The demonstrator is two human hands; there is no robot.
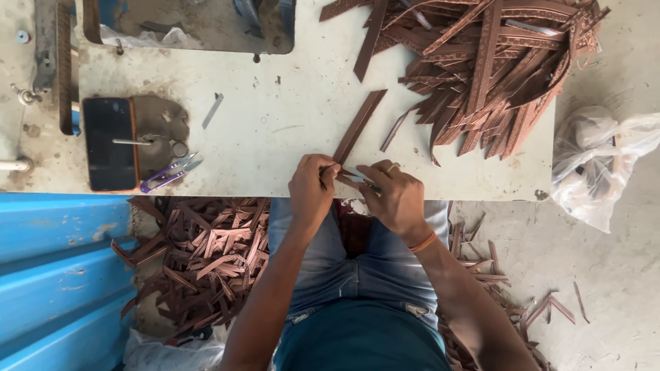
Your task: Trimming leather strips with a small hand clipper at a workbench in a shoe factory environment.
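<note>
A long brown strip (357, 129) is held at its near end by both hands, at the near edge of the white table (289, 117). The left hand (313, 189) is closed on the strip's end, with thumb and fingers pinched narrow around it. The right hand (395, 199) is closed around a small cutting tool (359, 178) with pale blades, whose tip is set against the strip just beside the left fingertips. A ring is seen on one right finger, and an orange band (424, 242) is worn at the right wrist.

From the hands, the strip is laid slantwise away across the table, its far end pointing toward a large heap of brown strips (488, 69) at the table's far right corner. The heap is well apart from the hands. A single narrow strip piece (394, 132) is seen between the held strip and the heap.

Toward the table's left, purple-handled snips (168, 173) are laid beside a dark rectangular pad (108, 143), with a small metal bar (212, 110) a little beyond them.

Below the table's near edge, to the left of the person's knees, a pile of cut brown pieces (199, 264) is spread on the floor beside a blue panel (58, 275). To the right of the table, a clear plastic bag (598, 161) is set on the floor.
</note>
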